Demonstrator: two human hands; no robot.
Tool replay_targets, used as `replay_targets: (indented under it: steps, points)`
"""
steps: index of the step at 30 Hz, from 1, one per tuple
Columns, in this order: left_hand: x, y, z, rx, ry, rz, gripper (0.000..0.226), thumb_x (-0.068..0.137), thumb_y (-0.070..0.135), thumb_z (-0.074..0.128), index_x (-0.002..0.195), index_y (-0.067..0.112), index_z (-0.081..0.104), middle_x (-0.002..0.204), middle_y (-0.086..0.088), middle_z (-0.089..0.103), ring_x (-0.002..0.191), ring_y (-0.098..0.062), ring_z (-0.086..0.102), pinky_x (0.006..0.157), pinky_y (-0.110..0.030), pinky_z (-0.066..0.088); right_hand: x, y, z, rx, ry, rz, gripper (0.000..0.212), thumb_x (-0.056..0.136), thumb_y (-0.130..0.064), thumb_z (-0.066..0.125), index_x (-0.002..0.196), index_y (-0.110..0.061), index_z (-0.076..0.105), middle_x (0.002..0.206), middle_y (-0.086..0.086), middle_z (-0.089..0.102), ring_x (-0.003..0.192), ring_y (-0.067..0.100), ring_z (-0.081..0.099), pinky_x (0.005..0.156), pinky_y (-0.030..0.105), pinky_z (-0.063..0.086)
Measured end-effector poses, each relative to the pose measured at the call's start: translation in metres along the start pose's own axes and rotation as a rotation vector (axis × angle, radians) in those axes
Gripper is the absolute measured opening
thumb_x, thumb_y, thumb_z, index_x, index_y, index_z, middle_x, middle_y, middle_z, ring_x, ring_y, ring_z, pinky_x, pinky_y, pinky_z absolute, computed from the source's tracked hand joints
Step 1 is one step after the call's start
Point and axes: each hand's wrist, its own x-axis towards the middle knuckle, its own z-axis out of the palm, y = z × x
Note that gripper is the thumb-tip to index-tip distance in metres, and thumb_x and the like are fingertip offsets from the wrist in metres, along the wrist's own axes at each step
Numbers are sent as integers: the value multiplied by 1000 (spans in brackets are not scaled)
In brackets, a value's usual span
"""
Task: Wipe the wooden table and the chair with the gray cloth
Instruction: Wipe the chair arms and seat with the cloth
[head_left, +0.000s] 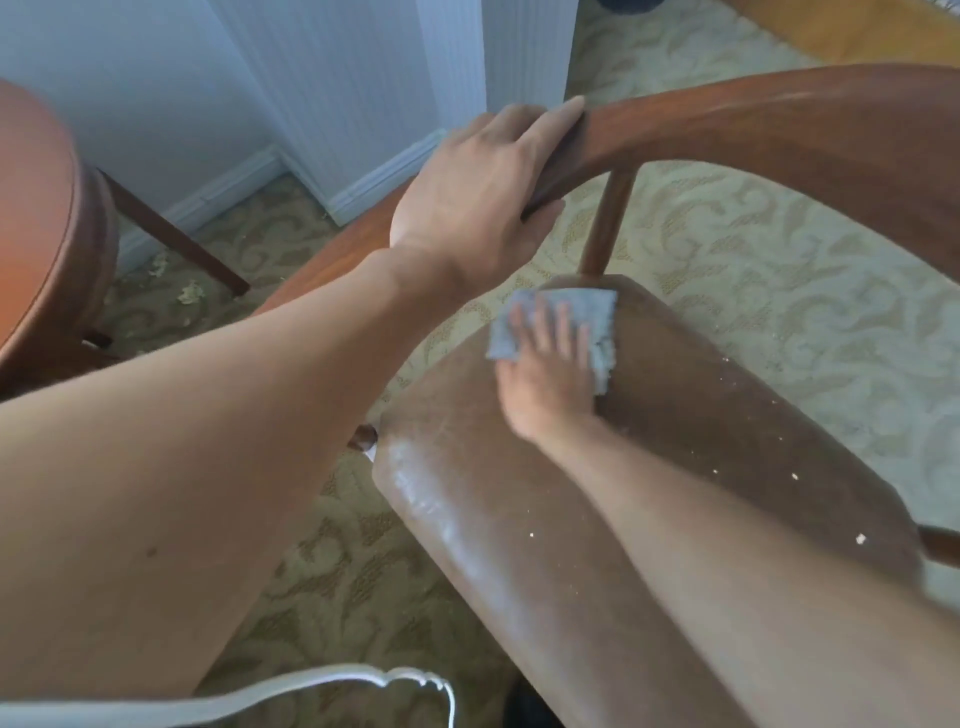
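Note:
The chair fills the middle: a brown leather seat (675, 415) under a curved wooden back rail (779, 124). My left hand (478, 192) grips the left end of that rail. My right hand (545, 374) lies flat, fingers spread, on the gray cloth (597, 312), pressing it onto the far left corner of the seat. Small white crumbs dot the right side of the seat. The round wooden table (36, 218) shows at the left edge.
Patterned beige carpet (779, 291) surrounds the chair, with bits of debris (189, 293) near the table leg (176, 239). A white wall corner and baseboard (363, 187) stand behind the chair. Another wooden surface (883, 36) is at the top right.

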Motion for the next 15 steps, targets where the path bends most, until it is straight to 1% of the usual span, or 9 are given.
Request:
replay_targets:
  steps: [2,4,5,7,8,9,10,12,15]
  points:
    - [0,1,-1,-2,-2,-8,66,92,36,58,152,22,35,140,-2,54,117,-28,55,97,-38,41,-47,-54,24,26,-44,-192,67,102,-45,24,163,-23,6,172,5,0,157,31,-9,125,48,-12]
    - [0,1,-2,-2,4,-14,66,92,36,58,153,23,35,140,-1,54,117,-26,55,98,-37,41,-99,-92,49,18,-55,-328,70,100,-45,28,163,-21,10,172,6,1,157,31,-9,127,52,-6]
    - [0,2,-2,-4,2,-19,66,92,36,58,153,24,35,140,-1,53,117,-25,55,98,-37,41,-120,-100,58,4,-62,-368,73,100,-46,35,163,-20,11,172,6,0,158,31,-10,127,54,-2]
    - [-1,2,-2,-2,-3,-28,66,92,36,59,152,24,35,140,-1,54,117,-25,55,98,-38,42,-140,-94,65,-49,-81,-410,79,98,-46,47,163,-20,10,172,4,-3,158,28,-10,127,53,2]
    - [-1,2,-2,-2,0,-29,66,92,35,60,152,25,35,140,0,54,117,-26,55,98,-38,43,-136,-81,62,-75,-86,-426,80,99,-45,46,163,-21,6,172,3,-6,158,27,-10,127,51,0]
    - [-1,3,-2,-4,5,-31,65,91,35,60,151,25,36,139,0,55,116,-26,56,97,-39,43,-127,-63,57,-124,-84,-431,79,100,-45,41,163,-21,0,172,3,-8,158,27,-10,127,49,-2]
    - [-2,3,-2,-6,9,-33,65,91,36,61,151,26,37,139,0,55,116,-26,56,97,-39,43,-115,-41,50,-183,-74,-403,77,101,-44,35,162,-21,-6,171,4,-10,158,28,-9,127,49,-4]
    - [-2,3,-1,-6,17,-39,65,90,37,61,150,26,37,139,0,55,117,-27,56,97,-40,43,-84,18,32,-278,6,-268,77,101,-44,27,160,-18,-14,171,8,-12,158,31,-5,126,49,-4]
    - [-2,2,0,-7,17,-40,64,90,37,60,150,27,37,138,0,56,117,-27,56,97,-42,44,-34,115,-10,-258,39,16,71,102,-45,14,155,-20,-25,169,10,-15,157,30,-8,125,48,-7]
